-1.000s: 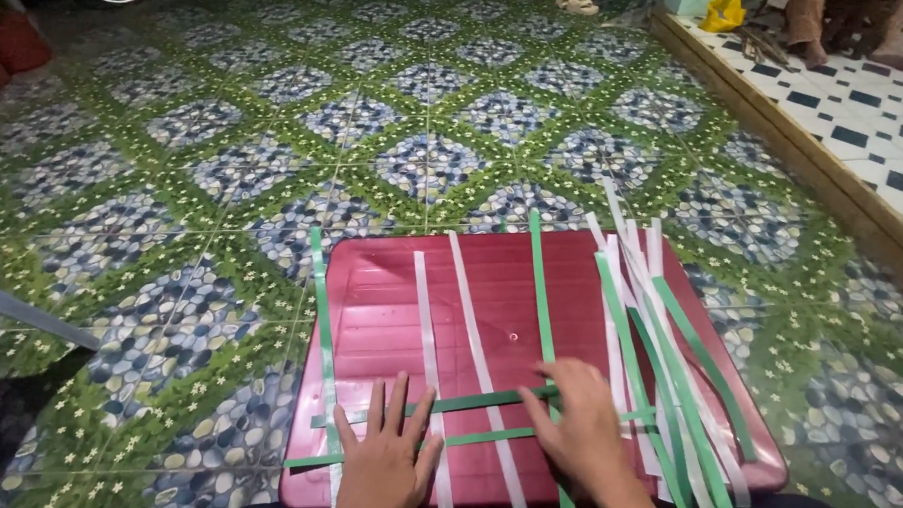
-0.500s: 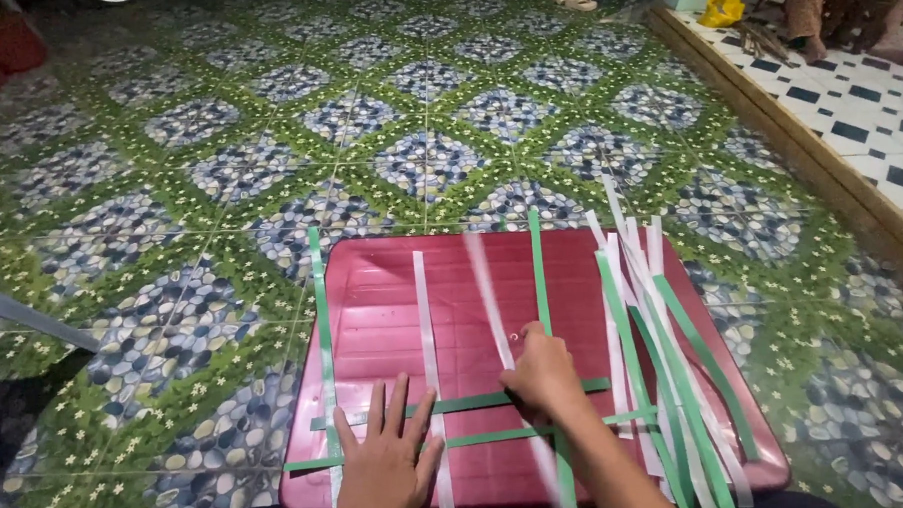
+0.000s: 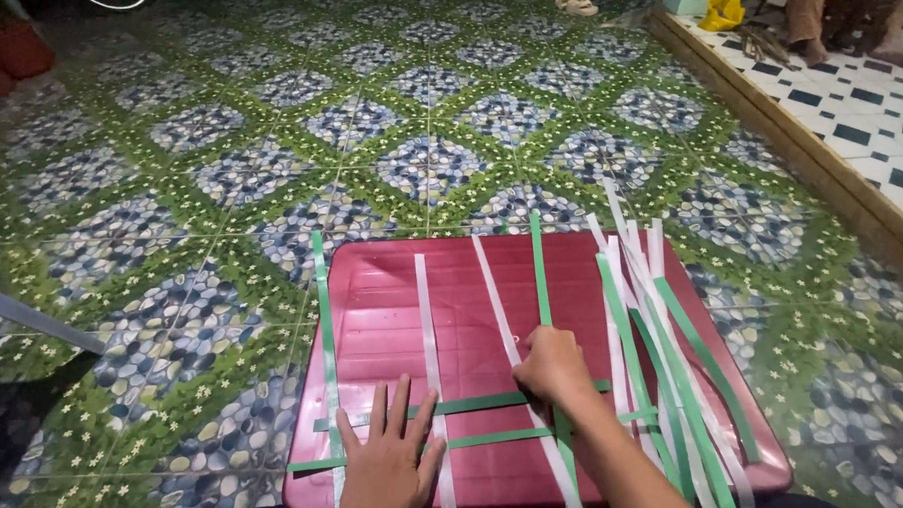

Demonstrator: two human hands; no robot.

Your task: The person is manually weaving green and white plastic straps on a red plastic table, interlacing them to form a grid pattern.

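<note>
Green and white strips [image 3: 489,330] crisscrossed on red tray [image 3: 390,282], right hand [image 3: 553,368] pinching one, left hand [image 3: 389,467] flat, fingers spread.

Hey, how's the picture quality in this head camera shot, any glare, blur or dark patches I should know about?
Head view: sharp across the hands and strips; soft sheen on the red tray but no harsh glare; the tiled floor darkens toward the far left corner; the left hand and right hand show no motion blur; lines bend slightly at the frame's edges.
</note>
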